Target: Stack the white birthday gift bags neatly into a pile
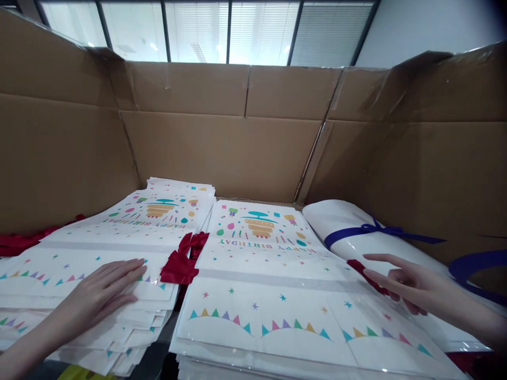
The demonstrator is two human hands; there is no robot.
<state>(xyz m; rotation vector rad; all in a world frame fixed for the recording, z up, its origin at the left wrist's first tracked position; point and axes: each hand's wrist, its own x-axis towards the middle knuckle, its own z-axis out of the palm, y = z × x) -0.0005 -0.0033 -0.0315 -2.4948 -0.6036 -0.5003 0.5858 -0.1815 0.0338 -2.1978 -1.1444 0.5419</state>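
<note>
My left hand [105,290] lies with fingers stretched out on the left stack of printed white sheets [130,245]. A second stack of the same "Happy Birthday" sheets [273,279] lies to its right, printed with a cake, stars and bunting. My right hand [412,285] is over that stack's right edge, fingers apart. Close by its thumb and fingers is a red ribbon [366,275]; I see no clear grip on it. Between the stacks sits a red ribbon bow [184,261]. At the right lies a white roll [340,214] tied with a blue ribbon [352,230].
Tall cardboard box walls [222,148] stand behind and on both sides. More red ribbon [27,243] lies along the left wall. A wide loop of blue ribbon [471,261] is at far right. Something yellow [81,373] shows under the left stack.
</note>
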